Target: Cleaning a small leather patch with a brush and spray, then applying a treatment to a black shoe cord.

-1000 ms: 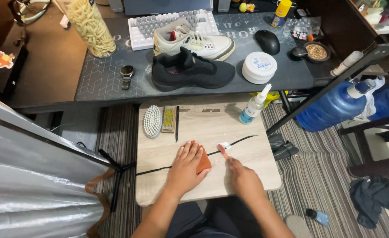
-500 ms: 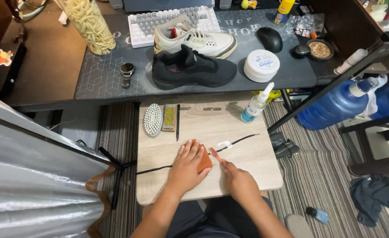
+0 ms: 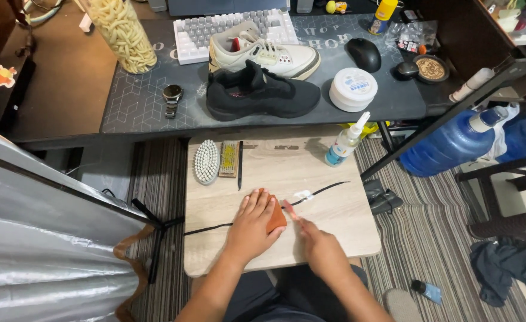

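My left hand [image 3: 252, 226] lies flat on a small orange-brown block [image 3: 276, 216], pressing it onto a long black shoelace [image 3: 325, 189] stretched across a light wooden board [image 3: 346, 220] on my lap. My right hand [image 3: 318, 244] pinches the lace just to the right of the block, beside a white foamy patch [image 3: 302, 194] on the lace. A black sneaker [image 3: 261, 93] and a cream sneaker [image 3: 266, 52] stand on the dark desk mat [image 3: 131, 101] beyond the board.
On the board are an oval white brush [image 3: 206, 161], a small flat brush [image 3: 229, 158], a thin black tool [image 3: 239, 173] and a spray bottle [image 3: 346, 142]. The desk holds a white round tub [image 3: 352, 89], mouse [image 3: 364, 53], keyboard [image 3: 191, 33], wristwatch [image 3: 171, 98]. A blue water jug [image 3: 451, 146] lies right.
My right hand has slid left along the lace toward the block, leaving the foamy patch uncovered. The left hand stays on the block.
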